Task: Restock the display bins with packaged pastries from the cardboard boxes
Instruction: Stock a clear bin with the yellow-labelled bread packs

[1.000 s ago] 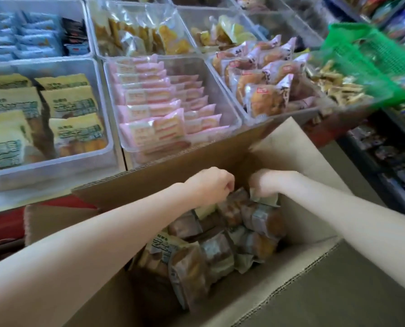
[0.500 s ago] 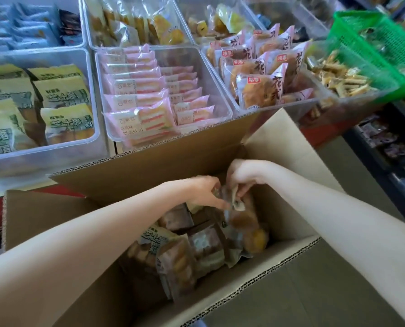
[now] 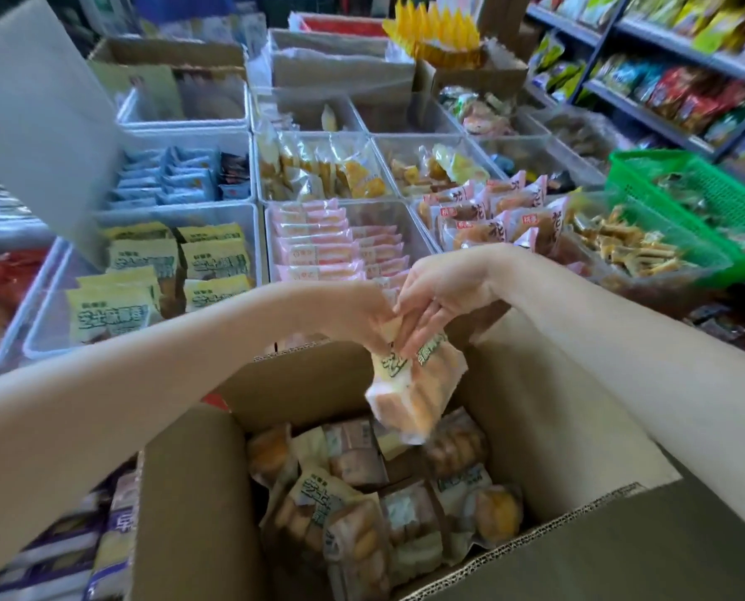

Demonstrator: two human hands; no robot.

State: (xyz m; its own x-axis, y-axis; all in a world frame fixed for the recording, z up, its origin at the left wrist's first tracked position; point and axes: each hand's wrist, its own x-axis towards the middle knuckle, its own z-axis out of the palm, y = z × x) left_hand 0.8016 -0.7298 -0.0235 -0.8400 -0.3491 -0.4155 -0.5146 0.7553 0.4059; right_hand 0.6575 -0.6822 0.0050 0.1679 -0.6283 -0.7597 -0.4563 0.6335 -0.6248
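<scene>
At the centre of the frame both hands meet on one packaged pastry (image 3: 414, 383), which hangs above the open cardboard box (image 3: 197, 492). The left hand (image 3: 364, 316) pinches the packet's top edge with curled fingers; the right hand (image 3: 437, 297) has its thumb and long fingers closed over the same top edge and upper face. The packet dangles by its seal only, body tilted and unsupported.

Its yellow-and-green label matches the packets in the clear display bin (image 3: 249, 214) at middle left, likely its destination, which is well apart from the box. The risk lies in that carry: held by slick film at one edge, the packet could slip and drop back into the box or onto the pink packets (image 3: 318, 240) in the neighbouring bin. A tighter squeeze could crush the soft pastry inside. The raised box flap (image 3: 301, 379) below the hands could also snag the hanging packet.
</scene>
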